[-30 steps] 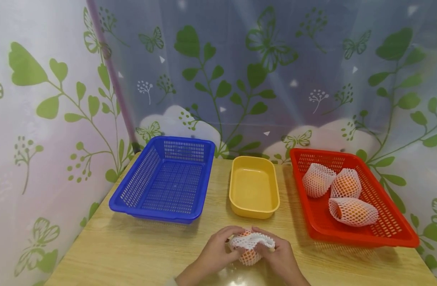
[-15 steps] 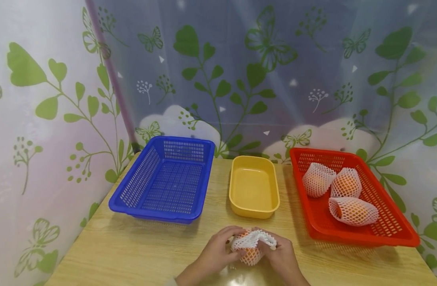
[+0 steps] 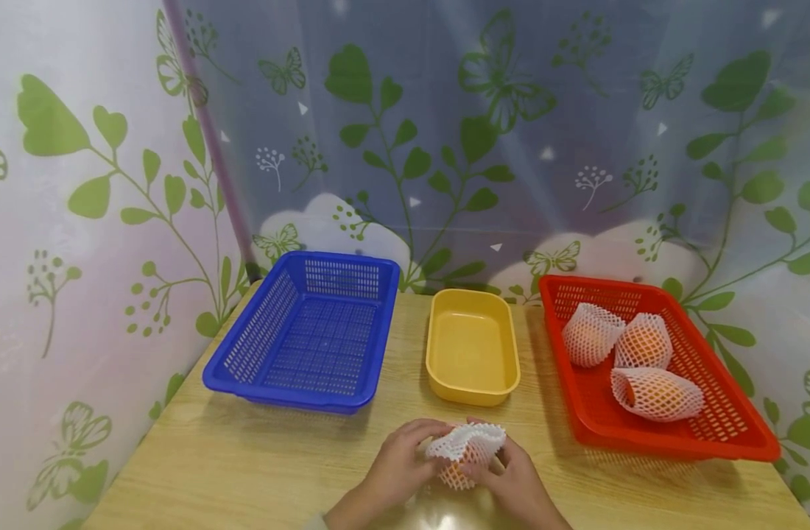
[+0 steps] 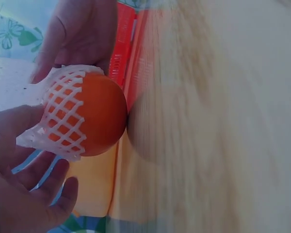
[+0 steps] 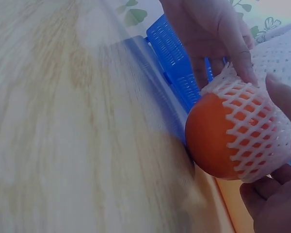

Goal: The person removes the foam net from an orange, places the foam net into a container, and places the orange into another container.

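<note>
An orange [image 4: 106, 114] sits half inside a white foam net sleeve [image 3: 474, 438], low in the middle of the head view. In both wrist views its bare underside is close to the table, while the mesh wraps the upper half and the loose end gathers above it. My left hand [image 3: 401, 460] holds the sleeved fruit from the left, thumb on the mesh and fingers behind. On the other side my right hand [image 3: 514, 482] grips the net, its thumb across the front. Some fingertips are hidden behind the sleeve.
Ahead of the hands stands a yellow tub [image 3: 473, 353]. At the left is a blue basket [image 3: 372, 353]. On the right, a red basket [image 3: 580, 401] holds three netted fruits [image 3: 657, 394]. A patterned curtain [image 3: 431, 110] hangs behind the wooden table [image 3: 233, 464].
The sleeve's loose end, earlier folded over to the right, now stands wider and more upright. My right thumb has come forward across the mesh; my left hand stays nearly still.
</note>
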Available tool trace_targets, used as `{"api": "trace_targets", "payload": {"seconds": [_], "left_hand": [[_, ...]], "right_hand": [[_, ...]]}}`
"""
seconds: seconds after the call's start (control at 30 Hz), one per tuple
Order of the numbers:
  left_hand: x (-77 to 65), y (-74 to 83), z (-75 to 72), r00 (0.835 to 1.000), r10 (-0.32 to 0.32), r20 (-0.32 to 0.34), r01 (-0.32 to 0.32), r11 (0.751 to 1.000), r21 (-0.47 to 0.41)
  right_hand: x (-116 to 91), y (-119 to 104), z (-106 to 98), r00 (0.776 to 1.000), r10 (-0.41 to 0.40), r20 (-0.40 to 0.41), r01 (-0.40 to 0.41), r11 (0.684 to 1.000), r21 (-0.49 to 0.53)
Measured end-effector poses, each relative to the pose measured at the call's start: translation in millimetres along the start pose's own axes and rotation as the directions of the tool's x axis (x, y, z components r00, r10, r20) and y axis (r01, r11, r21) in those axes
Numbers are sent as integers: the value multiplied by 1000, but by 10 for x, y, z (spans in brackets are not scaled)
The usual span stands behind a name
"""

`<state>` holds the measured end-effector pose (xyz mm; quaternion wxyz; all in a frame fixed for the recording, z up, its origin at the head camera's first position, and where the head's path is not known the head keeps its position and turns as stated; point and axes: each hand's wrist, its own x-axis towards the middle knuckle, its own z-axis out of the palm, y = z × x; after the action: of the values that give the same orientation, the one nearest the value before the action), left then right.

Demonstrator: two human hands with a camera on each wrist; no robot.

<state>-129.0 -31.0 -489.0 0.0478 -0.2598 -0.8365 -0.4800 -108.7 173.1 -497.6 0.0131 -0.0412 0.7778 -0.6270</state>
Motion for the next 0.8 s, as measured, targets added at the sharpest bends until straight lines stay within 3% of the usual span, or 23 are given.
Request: {"api": "trace_targets", "payload": {"seconds": [0.3,0.5,0.8], "left_hand": [[10,22,-30,993,-73,-97,76,997,21],[6,10,-15,996,-72,-44,71,997,-24],[-10,-6,1,1000,5,21,-5,1000,-3]], "right_hand": [[13,-8,6,1000,19,20,-18,999,-33],[-2,-2,0,1000,-1,19,1,999,-40],[-6,22,4,999,17,-30,-18,999,-40]]}}
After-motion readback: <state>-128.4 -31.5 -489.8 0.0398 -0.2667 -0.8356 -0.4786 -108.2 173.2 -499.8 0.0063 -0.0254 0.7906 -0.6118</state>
